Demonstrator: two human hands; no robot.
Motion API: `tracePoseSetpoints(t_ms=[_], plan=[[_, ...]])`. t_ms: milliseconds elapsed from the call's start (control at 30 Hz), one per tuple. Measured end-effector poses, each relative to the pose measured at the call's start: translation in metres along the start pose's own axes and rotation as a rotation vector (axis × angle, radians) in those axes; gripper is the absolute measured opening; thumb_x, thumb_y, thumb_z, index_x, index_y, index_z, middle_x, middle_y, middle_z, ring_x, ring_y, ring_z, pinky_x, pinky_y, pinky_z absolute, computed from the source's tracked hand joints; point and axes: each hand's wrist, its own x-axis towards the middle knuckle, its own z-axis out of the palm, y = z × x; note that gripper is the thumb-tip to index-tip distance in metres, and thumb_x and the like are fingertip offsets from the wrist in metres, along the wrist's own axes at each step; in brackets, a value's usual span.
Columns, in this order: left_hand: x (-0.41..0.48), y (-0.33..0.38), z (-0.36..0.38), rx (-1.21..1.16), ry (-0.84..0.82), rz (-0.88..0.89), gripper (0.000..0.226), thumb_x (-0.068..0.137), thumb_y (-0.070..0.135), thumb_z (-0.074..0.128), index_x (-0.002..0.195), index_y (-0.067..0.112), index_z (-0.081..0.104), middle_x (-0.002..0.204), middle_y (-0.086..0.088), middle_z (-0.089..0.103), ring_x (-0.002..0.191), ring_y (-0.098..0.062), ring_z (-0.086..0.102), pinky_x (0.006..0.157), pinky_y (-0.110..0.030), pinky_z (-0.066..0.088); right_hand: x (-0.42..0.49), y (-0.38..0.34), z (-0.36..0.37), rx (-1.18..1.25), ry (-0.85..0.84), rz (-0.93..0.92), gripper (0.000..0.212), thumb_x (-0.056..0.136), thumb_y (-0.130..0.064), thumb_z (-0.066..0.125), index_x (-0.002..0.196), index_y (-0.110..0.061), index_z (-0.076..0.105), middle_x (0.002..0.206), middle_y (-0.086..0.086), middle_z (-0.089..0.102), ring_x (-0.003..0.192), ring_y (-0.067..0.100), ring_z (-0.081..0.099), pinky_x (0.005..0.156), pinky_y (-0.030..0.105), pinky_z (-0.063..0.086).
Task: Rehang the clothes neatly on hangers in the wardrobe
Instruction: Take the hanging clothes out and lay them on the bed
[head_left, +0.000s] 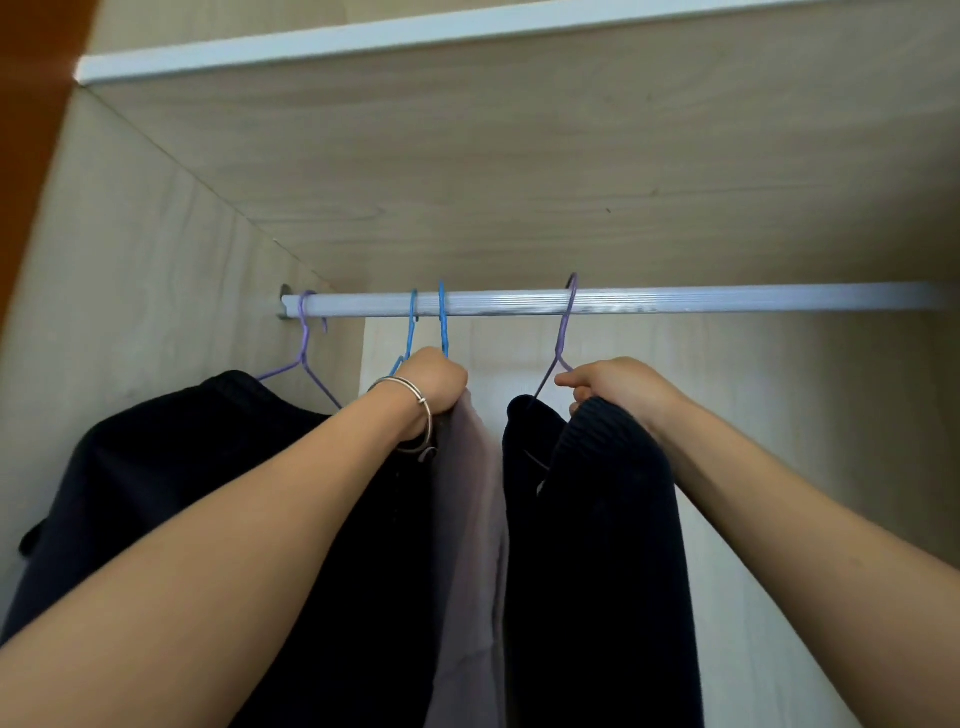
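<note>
Hanging from a white wardrobe rail (623, 301): four wire hangers. Purple hanger (304, 358) at 9 o'clock bears a black garment (156, 467). Two blue hangers (442, 322) at centre; left hand (434, 387), silver bangle (415, 410) on its wrist, fisted around their necks and the mauve garment (472, 519). Second purple hanger (563, 338) at 1 o'clock carries a dark ribbed garment (597, 519); right hand (618, 389) pinches its collar.

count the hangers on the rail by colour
purple hangers: 2, one at the rail's left end, one by the right hand
blue hangers: 2, both at the left hand
total: 4
</note>
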Motion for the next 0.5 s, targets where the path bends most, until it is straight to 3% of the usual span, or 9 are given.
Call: tracePoseSetpoints(t_ms=[67,100,200,300,367,433,500], plan=[[0.003,0.0,-0.007,-0.037,0.031,0.008,0.023,0.088,0.008,0.045,0.066,0.009,0.049,0.087,-0.018,0.058,0.061,-0.022,0.045,0.042,-0.021,0.033,-0.001,-0.006,0.008,0.024,-0.007,-0.02,0.011,0.088,-0.002,0.051,0.082,-0.002,0.059,0.022,-0.007,0.038,0.021,0.004,0.037,0.05,0.025,0.03],[0.002,0.003,-0.01,-0.085,0.022,0.017,0.027,0.088,0.008,0.046,0.061,0.011,0.044,0.077,-0.011,0.054,0.056,-0.017,0.044,0.042,-0.019,0.036,-0.003,-0.01,0.011,0.036,-0.01,-0.033,0.01,0.088,-0.003,0.051,0.083,-0.003,0.06,0.022,-0.007,0.039,0.021,0.004,0.037,0.05,0.025,0.031],[-0.006,0.015,-0.02,-0.161,-0.014,0.08,0.028,0.089,0.008,0.047,0.061,0.013,0.045,0.065,-0.002,0.048,0.055,-0.011,0.045,0.049,-0.019,0.041,-0.009,-0.022,0.023,0.058,-0.021,-0.082,0.023,0.088,-0.005,0.053,0.066,-0.01,0.054,0.028,-0.007,0.04,0.021,0.005,0.037,0.043,0.025,0.035],[-0.022,0.021,-0.034,-0.133,-0.007,0.115,0.029,0.09,0.007,0.047,0.061,0.013,0.046,0.056,0.001,0.051,0.048,-0.008,0.048,0.033,-0.01,0.039,-0.02,-0.035,0.039,0.214,-0.06,-0.107,0.035,0.088,0.0,0.05,0.057,-0.014,0.04,0.029,-0.007,0.028,0.024,0.009,0.027,0.032,0.018,0.023],[-0.034,0.02,-0.048,-0.156,0.022,0.1,0.032,0.089,0.004,0.047,0.058,0.01,0.046,0.034,0.007,0.051,0.03,-0.002,0.046,0.025,-0.01,0.032,-0.029,-0.038,0.049,0.345,-0.123,-0.106,0.036,0.089,-0.001,0.047,0.057,-0.014,0.036,0.026,-0.008,0.027,0.022,0.007,0.028,0.031,0.011,0.021],[-0.051,0.016,-0.062,-0.131,0.041,0.076,0.034,0.089,0.004,0.047,0.056,0.009,0.048,0.022,0.008,0.045,0.019,-0.001,0.039,0.024,-0.009,0.027,-0.043,-0.035,0.057,0.389,-0.21,-0.12,0.039,0.089,-0.002,0.046,0.056,-0.016,0.033,0.027,-0.008,0.028,0.025,0.007,0.03,0.033,0.013,0.023],[-0.069,0.009,-0.073,-0.091,0.05,0.056,0.035,0.089,0.009,0.05,0.054,0.012,0.05,0.024,0.008,0.046,0.023,-0.001,0.041,0.03,-0.01,0.032,-0.057,-0.029,0.063,0.447,-0.337,-0.12,0.043,0.09,-0.002,0.043,0.051,-0.015,0.031,0.028,-0.007,0.029,0.027,0.008,0.031,0.033,0.015,0.026]])
